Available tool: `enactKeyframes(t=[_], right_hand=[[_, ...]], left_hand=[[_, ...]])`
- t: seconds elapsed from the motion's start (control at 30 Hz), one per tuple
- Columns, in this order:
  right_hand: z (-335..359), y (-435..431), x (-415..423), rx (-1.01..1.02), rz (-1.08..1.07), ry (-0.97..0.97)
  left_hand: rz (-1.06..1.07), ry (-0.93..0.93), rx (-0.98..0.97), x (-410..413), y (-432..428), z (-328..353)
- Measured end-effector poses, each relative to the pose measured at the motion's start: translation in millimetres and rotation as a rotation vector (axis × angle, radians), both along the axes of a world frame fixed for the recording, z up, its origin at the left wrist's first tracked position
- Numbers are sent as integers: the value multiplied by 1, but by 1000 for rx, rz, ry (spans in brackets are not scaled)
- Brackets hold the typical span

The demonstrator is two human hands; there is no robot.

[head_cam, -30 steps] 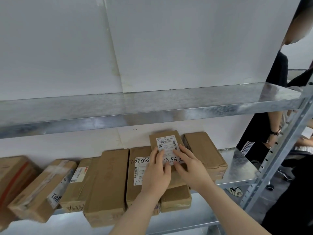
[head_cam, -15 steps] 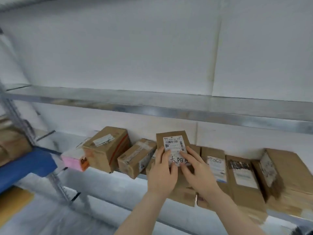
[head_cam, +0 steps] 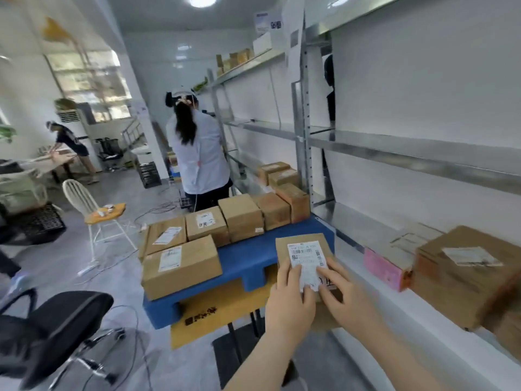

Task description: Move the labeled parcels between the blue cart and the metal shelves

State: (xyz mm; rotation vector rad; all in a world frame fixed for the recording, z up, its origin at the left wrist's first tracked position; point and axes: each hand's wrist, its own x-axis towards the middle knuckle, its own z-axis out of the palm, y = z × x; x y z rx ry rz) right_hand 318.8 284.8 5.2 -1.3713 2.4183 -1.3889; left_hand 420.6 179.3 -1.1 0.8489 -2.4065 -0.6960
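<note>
I hold a small brown parcel [head_cam: 303, 245] with a white barcode label in both hands, in the air between the blue cart [head_cam: 248, 258] and the metal shelves [head_cam: 394, 153]. My left hand [head_cam: 291, 300] grips its lower left side and my right hand [head_cam: 348, 296] its lower right, fingers over the label. Several labeled brown parcels [head_cam: 180, 263] lie on the cart's top. On the shelf to my right sit a large brown parcel [head_cam: 462, 275] and a pink-fronted one [head_cam: 383, 268].
A person in a white shirt [head_cam: 198, 156] stands at the shelves beyond the cart. A black office chair [head_cam: 62, 320] is at lower left, a white chair [head_cam: 93, 210] with a wooden seat farther back. Cables run across the grey floor. Another person bends over a table at far left.
My view has swung left from the shelf to the cart and room. Both hands have carried the labeled parcel off the shelf row, still gripping it the same way.
</note>
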Motion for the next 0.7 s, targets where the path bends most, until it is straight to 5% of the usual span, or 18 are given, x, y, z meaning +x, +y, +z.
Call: enactKeyframes(t=[0.23,0.7], right_hand=[[-17,-139,-4,103,170,9],[-99,-329,-129,308,482,-76]], left_hand=[[158,-29,75,16,-120,-16],[448,-124,280,-89,-266,-101]])
